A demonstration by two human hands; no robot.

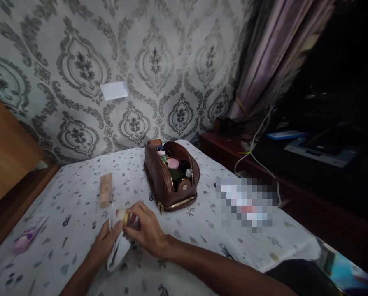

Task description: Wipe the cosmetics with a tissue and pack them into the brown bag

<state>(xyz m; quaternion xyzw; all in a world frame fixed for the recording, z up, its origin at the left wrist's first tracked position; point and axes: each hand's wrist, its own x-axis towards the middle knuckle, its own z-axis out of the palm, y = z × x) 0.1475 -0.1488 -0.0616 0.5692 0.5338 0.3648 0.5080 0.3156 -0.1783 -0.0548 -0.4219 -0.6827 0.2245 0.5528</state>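
A small pale container with a gold band (pixel 126 218) is between my two hands, low in the view. My right hand (pixel 148 228) pinches its gold end with thumb and fingers. My left hand (pixel 105 242) is closed around a white cloth (pixel 117 255), which hangs down below the fingers and wraps near the container's other side. The container's kind is blurred. Just beyond the hands, a beige tube (pixel 105 190) rests on the patterned tablecloth. A brown leather toiletry bag (pixel 156 176) sits unzipped to the right, with several cosmetics inside, among them a pink round item (pixel 173 163).
A pink and white tube (pixel 29 236) lies at the left. A pixelated patch covers something on the right side of the cloth-covered table (pixel 202 250). White cables (pixel 264 164) run along a dark red ledge. A brown board (pixel 9 152) leans in at left.
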